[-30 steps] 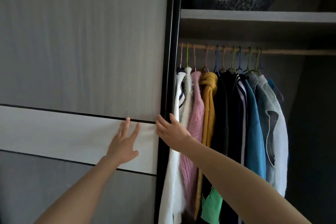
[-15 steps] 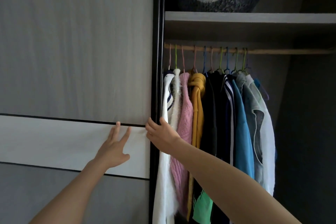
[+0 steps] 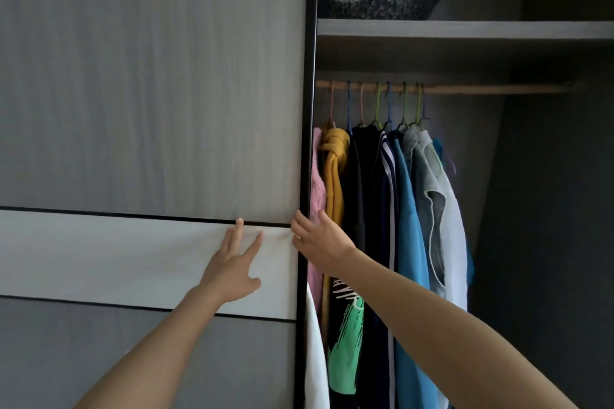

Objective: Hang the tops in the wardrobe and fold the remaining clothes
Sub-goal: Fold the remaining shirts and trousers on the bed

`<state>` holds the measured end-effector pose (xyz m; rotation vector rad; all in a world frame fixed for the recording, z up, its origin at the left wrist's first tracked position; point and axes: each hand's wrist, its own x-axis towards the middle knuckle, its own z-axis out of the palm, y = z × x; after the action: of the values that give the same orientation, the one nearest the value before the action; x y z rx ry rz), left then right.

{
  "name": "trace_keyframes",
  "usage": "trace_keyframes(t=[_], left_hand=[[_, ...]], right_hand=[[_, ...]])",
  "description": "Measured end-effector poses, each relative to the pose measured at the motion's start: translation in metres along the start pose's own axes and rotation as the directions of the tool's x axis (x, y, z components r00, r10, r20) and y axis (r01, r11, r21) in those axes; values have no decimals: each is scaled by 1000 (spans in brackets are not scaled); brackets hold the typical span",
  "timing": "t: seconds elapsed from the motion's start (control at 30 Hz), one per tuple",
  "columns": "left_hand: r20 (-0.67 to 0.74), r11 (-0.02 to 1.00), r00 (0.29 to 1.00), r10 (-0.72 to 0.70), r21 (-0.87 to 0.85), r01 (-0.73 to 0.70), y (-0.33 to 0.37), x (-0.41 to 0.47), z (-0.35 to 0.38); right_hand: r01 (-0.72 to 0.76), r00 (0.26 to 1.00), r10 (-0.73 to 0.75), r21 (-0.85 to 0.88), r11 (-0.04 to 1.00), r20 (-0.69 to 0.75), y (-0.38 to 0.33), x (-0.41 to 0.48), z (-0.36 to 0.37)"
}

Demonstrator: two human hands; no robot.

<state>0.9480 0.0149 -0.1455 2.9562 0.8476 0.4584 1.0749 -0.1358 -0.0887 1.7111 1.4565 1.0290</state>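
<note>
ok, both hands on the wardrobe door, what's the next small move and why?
Probably slide the door further right. The left hand lies flat on its white band, the right hand grips its edge, and it covers more hangers than a second ago.

One camera, worn on the head, faced the wardrobe (image 3: 478, 143) squarely from arm's reach. Both forearms entered from the bottom edge, the left hand (image 3: 232, 269) flat on the sliding door (image 3: 149, 93) and the right hand (image 3: 322, 242) at its dark edge (image 3: 307, 143), which split the frame near the middle. The camera sat below the shelf (image 3: 465, 29), whose underside showed, with the rail (image 3: 481, 89) in the upper half. The far right interior was too dark to judge, perhaps a side wall.
</note>
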Motion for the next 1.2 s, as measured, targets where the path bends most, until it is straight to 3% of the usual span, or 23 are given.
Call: trace_keyframes(t=[0.23, 0.37, 0.47, 0.67, 0.83, 1.0, 1.07, 1.2], left_hand=[[-25, 991, 994, 108, 86, -106, 59, 6, 10], [-165, 983, 970, 179, 68, -170, 82, 9, 14], [-341, 989, 930, 142, 85, -120, 94, 13, 21], [-399, 980, 915, 62, 199, 20, 93, 28, 27], [-480, 989, 877, 34, 141, 39, 103, 34, 34], [-506, 993, 861, 53, 118, 8, 106, 41, 36], [-488, 993, 869, 81, 118, -26, 110, 45, 41], [-456, 989, 878, 148, 74, -128, 144, 53, 55]], right_hand=[[-52, 996, 49, 30, 998, 79, 28, -61, 36], [-81, 990, 75, 50, 995, 123, 46, -100, 61], [-106, 983, 95, 64, 992, 156, 62, -131, 81], [-160, 961, 137, 78, 984, 240, 92, -191, 116], [-243, 928, 184, 151, 958, 324, 116, -243, 145], [-456, 856, 352, 231, 859, 378, 128, -279, 162], [-529, 833, 442, 246, 813, 332, 122, -281, 170], [-699, 714, 619, 363, 616, 327, 106, -274, 195]])
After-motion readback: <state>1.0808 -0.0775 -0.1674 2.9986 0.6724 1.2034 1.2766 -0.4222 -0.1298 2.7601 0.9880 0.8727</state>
